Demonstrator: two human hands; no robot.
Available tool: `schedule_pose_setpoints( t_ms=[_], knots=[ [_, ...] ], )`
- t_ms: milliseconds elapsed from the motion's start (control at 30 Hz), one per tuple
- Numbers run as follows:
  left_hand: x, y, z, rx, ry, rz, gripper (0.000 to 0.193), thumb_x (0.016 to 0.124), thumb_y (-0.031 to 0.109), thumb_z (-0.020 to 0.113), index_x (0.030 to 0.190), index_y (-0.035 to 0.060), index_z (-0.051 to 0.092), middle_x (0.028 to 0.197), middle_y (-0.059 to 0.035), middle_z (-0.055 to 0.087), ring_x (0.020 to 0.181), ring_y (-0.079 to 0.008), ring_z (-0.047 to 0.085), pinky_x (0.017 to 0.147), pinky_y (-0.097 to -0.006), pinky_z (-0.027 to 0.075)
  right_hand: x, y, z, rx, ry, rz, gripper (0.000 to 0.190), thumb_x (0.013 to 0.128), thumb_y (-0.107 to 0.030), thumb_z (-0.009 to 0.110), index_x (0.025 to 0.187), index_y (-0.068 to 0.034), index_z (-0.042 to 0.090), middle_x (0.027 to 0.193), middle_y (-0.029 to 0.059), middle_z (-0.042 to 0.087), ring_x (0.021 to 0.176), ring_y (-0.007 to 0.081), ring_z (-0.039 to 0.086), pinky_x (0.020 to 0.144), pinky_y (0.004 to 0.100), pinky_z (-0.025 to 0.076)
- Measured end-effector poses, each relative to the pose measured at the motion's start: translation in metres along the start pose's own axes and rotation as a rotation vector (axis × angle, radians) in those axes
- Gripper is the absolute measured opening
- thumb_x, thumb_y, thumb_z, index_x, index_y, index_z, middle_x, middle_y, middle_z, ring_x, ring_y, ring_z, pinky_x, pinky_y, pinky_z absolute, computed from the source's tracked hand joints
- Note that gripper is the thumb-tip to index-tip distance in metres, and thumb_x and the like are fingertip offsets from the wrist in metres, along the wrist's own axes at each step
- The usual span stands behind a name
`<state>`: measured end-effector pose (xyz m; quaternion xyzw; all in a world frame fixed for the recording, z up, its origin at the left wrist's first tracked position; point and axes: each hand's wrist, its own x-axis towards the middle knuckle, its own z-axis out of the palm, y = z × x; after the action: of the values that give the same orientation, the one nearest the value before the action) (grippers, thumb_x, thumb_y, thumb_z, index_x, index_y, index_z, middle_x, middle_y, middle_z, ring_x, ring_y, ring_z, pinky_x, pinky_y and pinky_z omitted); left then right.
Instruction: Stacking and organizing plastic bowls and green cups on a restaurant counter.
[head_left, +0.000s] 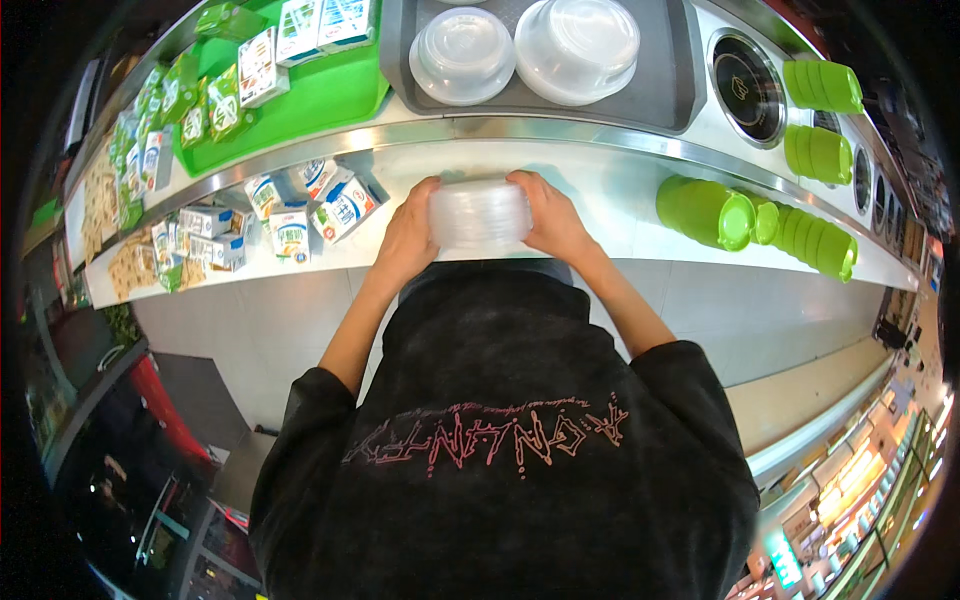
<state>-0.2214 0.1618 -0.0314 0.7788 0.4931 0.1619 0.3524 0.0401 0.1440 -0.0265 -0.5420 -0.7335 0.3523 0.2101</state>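
Note:
Between both palms is a stack of translucent round plastic lids or shallow containers (480, 216), slightly blurred, over the white lower counter. My left hand (409, 229) grips its left side, and my right hand (553, 219) presses against the right side. Whether the stack rests on the counter or hangs just above it, I cannot tell. Left of my left hand, several small milk cartons (289, 231) stand and lie on the same counter. Beyond the steel edge, a grey tray (480, 105) bears stacks of translucent plastic bowls (463, 56).
A green tray (322, 97) of drink cartons sits at the upper left. Stacked green cups (694, 210) lie along the lower counter at right, with more cups (821, 86) on the upper shelf near round black hob plates (748, 88). A steel edge (525, 129) separates both levels.

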Motion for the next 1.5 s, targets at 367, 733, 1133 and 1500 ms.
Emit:
schedule_pose_setpoints(
  t_ms=[367, 733, 1133, 1500],
  knots=[
    [0.026, 0.114, 0.024, -1.021, 0.307, -0.387, 0.061, 0.089, 0.025, 0.069, 0.137, -0.0012, 0.041, 0.127, -0.0130, 0.054, 0.120, -0.0207, 0.050, 0.104, -0.0342, 0.038, -0.024, -0.005, -0.069, 0.860, 0.131, 0.189, 0.074, 0.085, -0.025, 0.074, 0.141, 0.001, 0.033, 0.125, 0.0168, 0.054, 0.114, 0.0225, 0.055, 0.098, 0.0356, 0.045],
    [0.060, 0.160, 0.069, -1.133, 0.205, -0.241, 0.070, 0.088, 0.025, 0.070, 0.138, 0.0002, 0.029, 0.131, -0.0141, 0.043, 0.122, -0.0221, 0.045, 0.104, -0.0347, 0.038, -0.068, 0.015, -0.131, 0.854, 0.069, 0.274, 0.072, 0.089, -0.017, 0.069, 0.143, 0.000, 0.026, 0.132, 0.0138, 0.048, 0.124, 0.0210, 0.047, 0.106, 0.0366, 0.038],
    [0.082, 0.178, 0.057, -1.085, 0.367, -0.024, 0.071, 0.089, 0.028, 0.067, 0.141, 0.0002, 0.027, 0.133, -0.0160, 0.042, 0.124, -0.0240, 0.044, 0.104, -0.0375, 0.037, -0.041, 0.000, -0.173, 0.748, 0.133, 0.181, 0.075, 0.079, -0.018, 0.078, 0.138, 0.000, 0.036, 0.130, 0.0137, 0.050, 0.120, 0.0209, 0.051, 0.102, 0.0383, 0.042],
    [0.063, 0.163, 0.051, -1.019, 0.231, 0.039, 0.042, 0.099, 0.023, 0.052, 0.137, 0.0056, 0.045, 0.122, -0.0098, 0.056, 0.108, -0.0178, 0.055, 0.094, -0.0330, 0.044, 0.056, 0.009, -0.270, 0.988, 0.588, -0.035, 0.051, 0.091, -0.018, 0.063, 0.135, 0.002, 0.046, 0.130, 0.0124, 0.056, 0.119, 0.0208, 0.055, 0.102, 0.0358, 0.042]
  ],
)
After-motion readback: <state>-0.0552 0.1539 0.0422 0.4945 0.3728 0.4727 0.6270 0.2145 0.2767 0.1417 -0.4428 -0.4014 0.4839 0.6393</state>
